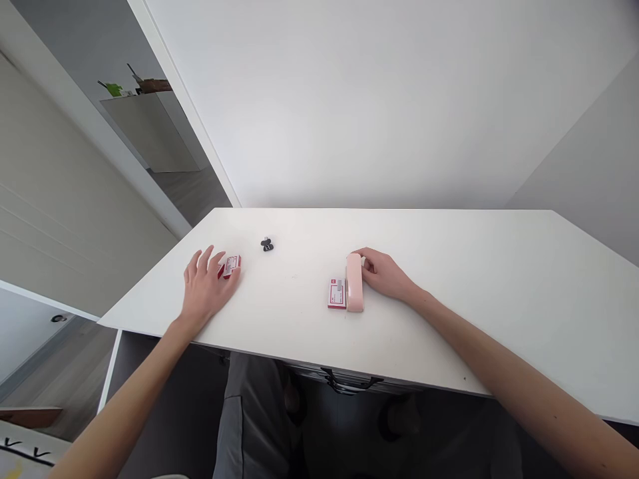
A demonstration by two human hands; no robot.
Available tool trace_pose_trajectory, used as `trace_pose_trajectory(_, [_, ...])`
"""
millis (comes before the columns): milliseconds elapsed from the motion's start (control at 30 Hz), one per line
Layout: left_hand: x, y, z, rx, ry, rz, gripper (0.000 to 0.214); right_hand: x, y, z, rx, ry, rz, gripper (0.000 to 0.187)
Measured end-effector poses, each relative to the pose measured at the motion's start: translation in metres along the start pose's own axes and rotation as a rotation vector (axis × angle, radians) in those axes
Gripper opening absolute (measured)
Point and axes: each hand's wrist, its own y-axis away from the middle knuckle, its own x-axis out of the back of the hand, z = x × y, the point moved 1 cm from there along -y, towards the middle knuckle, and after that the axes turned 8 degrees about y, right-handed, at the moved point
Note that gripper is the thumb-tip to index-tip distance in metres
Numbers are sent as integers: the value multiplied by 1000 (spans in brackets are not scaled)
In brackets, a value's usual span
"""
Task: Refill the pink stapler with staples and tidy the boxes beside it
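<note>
Red box (230,265), small with a pale label, lies on the white tabletop (474,253) at the tips of my left hand (204,291). The hand is flat and released, fingers spread. Its thumb side touches the box's near-left edge but closes on nothing, and the box sits just right of and beyond the fingers.

A black clip (267,244) stands alone farther back, nearer my left hand than my right and touching neither.

Right of centre, a second red box (337,293) lies flush against the left flank of a pink stapler (355,289). The stapler's long axis runs from me towards the wall, barely tilted. My right hand (387,274) comes in from the right, fingers curled against the stapler's far end. I cannot tell whether they grip it or only rest there.

Each hand has its own box nearest, and the stapler belongs to the right. Both box labels carry red-and-white print that is too small to read, and the stapler shows no brand.
</note>
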Motion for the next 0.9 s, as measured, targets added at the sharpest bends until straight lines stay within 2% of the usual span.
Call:
trace_pose_trajectory(133, [7, -3, -18, 59, 93, -217, 67, -1, 0, 1, 6, 6, -4, 27])
trace_pose_trajectory(233, [5, -6, -19, 23, 123, -295, 72, 0, 0, 1, 8, 5, -8, 27])
trace_pose_trajectory(367, [2, -3, -13, 20, 159, -318, 78, 0, -1, 0, -9, -1, -15, 26])
trace_pose_trajectory(533, [5, 2, -5, -126, 206, -282, 76, 1, -1, 0, -3, 12, -19, 26])
trace_pose_trajectory(600, [6, -1, -7, -143, 207, -273, 77, 1, -1, 0, -5, 13, -19, 27])
trace_pose_trajectory(767, [2, -13, -12, -59, 186, -385, 86, 1, -1, -1, -8, 17, -24, 26])
trace_pose_trajectory(900, [-8, -16, 3, -128, 217, -440, 87, 1, -1, -1, -8, 13, -27, 26])
